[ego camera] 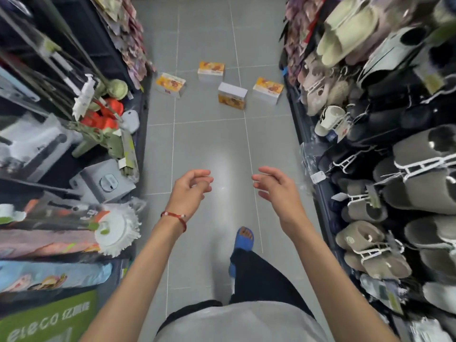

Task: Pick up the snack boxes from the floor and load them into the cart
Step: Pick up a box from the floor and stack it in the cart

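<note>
Several snack boxes lie on the grey tiled floor ahead in the aisle: one at the left (170,84), one farthest back (211,71), one in the middle (232,95) and one at the right (268,90). They are white with orange food pictures. My left hand (191,191) and my right hand (275,187) are held out in front of me, well short of the boxes. Both have loosely curled fingers and hold nothing. A red cord bracelet circles my left wrist. No cart is in view.
Shelves line both sides of the narrow aisle: mops and cleaning goods (116,225) on the left, hanging slippers (370,248) on the right. My foot in a blue sandal (243,240) is on the floor tiles (209,144) between them.
</note>
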A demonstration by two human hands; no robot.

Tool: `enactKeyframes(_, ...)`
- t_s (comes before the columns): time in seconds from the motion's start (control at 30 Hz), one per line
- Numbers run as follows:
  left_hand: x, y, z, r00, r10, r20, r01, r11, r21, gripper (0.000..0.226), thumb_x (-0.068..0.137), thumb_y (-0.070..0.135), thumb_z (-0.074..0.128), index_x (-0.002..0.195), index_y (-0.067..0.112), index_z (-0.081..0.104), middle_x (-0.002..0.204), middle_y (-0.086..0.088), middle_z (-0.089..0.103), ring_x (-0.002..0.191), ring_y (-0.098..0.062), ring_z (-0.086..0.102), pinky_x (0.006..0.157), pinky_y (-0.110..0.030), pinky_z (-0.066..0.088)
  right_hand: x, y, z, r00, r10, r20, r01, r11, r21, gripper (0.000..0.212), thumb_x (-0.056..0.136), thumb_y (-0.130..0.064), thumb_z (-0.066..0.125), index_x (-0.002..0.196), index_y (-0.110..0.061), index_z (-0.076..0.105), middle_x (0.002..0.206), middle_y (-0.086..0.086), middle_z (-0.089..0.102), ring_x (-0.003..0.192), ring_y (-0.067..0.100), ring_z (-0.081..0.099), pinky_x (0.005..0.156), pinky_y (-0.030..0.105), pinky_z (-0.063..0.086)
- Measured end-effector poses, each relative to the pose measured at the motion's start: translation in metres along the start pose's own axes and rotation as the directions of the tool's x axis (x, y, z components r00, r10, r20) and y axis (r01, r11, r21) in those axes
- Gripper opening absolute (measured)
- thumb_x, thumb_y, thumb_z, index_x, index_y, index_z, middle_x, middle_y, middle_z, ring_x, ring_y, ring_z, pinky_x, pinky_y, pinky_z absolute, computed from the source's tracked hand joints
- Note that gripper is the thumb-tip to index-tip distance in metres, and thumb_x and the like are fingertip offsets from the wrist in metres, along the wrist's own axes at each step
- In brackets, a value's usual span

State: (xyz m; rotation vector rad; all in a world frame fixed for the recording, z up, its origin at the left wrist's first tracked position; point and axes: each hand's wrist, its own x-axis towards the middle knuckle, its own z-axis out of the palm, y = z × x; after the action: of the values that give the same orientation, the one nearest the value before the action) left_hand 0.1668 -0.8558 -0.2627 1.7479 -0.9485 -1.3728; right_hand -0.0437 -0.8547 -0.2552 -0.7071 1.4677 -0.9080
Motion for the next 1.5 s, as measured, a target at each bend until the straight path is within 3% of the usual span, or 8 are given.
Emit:
enactKeyframes(0.4,0.256,0.154,0.027,1.000,-0.024,-0.011,0.023,0.999,-0.049,0.022,0.097,0.007,0.054,0.100,0.026,0.065,0.103,0.005,0.072,0.090,-0.016,0.067,0.087,-0.032,0.049,0.256,-0.156,0.048,0.998,-0.003,0.060,0.006,0.999,-0.050,0.022,0.100,-0.010,0.059,0.120,-0.017,0.067,0.100,-0.004,0.077,0.092,0.011,0.069,0.102,0.040,0.053)
enactKeyframes(0.53,0.361,0.194,0.031,1.000,-0.026,0.009,0.027,0.998,-0.048,0.022,0.098,0.005,0.053,0.112,0.016,0.065,0.101,0.004,0.071,0.091,-0.017,0.067,0.084,-0.029,0.049,0.352,-0.202,0.073,1.000,-0.004,0.031,0.005,0.999,-0.039,0.021,0.099,-0.010,0.061,0.117,-0.019,0.069,0.100,-0.004,0.077,0.091,0.011,0.068,0.101,0.039,0.053)
enactKeyframes(0.7,0.480,0.241,0.033,0.996,-0.070,0.049,0.070,0.997,-0.010,0.027,0.098,0.003,0.047,0.118,0.017,0.061,0.101,0.006,0.070,0.090,-0.015,0.067,0.085,-0.029,0.049,0.450,-0.252,0.102,0.997,0.070,-0.015,-0.070,0.997,-0.031,0.016,0.097,-0.013,0.066,0.110,-0.021,0.071,0.112,0.007,0.077,0.094,0.014,0.069,0.099,0.039,0.053)
enactKeyframes(0.8,0.539,0.266,0.038,0.990,-0.111,0.088,0.109,0.994,0.027,0.026,0.099,0.004,0.050,0.117,0.017,0.062,0.101,0.006,0.071,0.093,-0.017,0.067,0.084,-0.027,0.049,0.501,-0.274,0.114,0.992,0.121,-0.037,-0.121,0.992,-0.018,0.017,0.097,-0.014,0.066,0.112,-0.021,0.071,0.109,0.004,0.077,0.096,0.014,0.070,0.097,0.035,0.054)
enactKeyframes(1.03,0.668,0.310,0.064,0.977,-0.186,0.108,0.177,0.980,0.088,0.018,0.098,0.010,0.056,0.105,0.025,0.064,0.106,0.001,0.070,0.097,-0.021,0.068,0.081,-0.028,0.050,0.633,-0.320,0.123,0.977,0.209,-0.050,-0.209,0.978,0.006,0.023,0.098,-0.015,0.065,0.120,-0.018,0.069,0.108,0.003,0.077,0.095,0.014,0.071,0.087,0.029,0.052)
enactKeyframes(1.2,0.765,0.324,0.094,0.959,-0.274,0.078,0.265,0.958,0.112,0.018,0.099,0.014,0.056,0.114,0.019,0.065,0.118,-0.007,0.068,0.102,-0.022,0.068,0.086,-0.029,0.049,0.737,-0.351,0.115,0.957,0.283,-0.063,-0.286,0.957,-0.045,0.029,0.094,-0.018,0.068,0.123,-0.023,0.066,0.111,0.005,0.073,0.097,0.014,0.070,0.080,0.023,0.050)
enactKeyframes(1.3,0.812,0.332,0.112,0.941,-0.331,0.072,0.323,0.940,0.106,0.019,0.100,0.014,0.054,0.117,0.017,0.063,0.117,-0.006,0.067,0.099,-0.019,0.067,0.085,-0.029,0.050,0.790,-0.370,0.109,0.944,0.322,-0.068,-0.327,0.943,-0.069,0.019,0.095,-0.017,0.065,0.112,-0.026,0.065,0.113,0.008,0.074,0.097,0.016,0.071,0.076,0.022,0.051)
enactKeyframes(1.5,0.901,0.326,0.133,0.909,-0.416,0.012,0.413,0.906,0.096,0.014,0.097,0.012,0.056,0.107,0.017,0.065,0.109,-0.009,0.070,0.085,-0.018,0.067,0.074,-0.028,0.050,0.882,-0.370,0.106,0.904,0.416,-0.097,-0.424,0.902,-0.080,0.012,0.098,-0.012,0.063,0.100,-0.022,0.068,0.115,0.017,0.075,0.094,0.019,0.071,0.088,0.034,0.056)
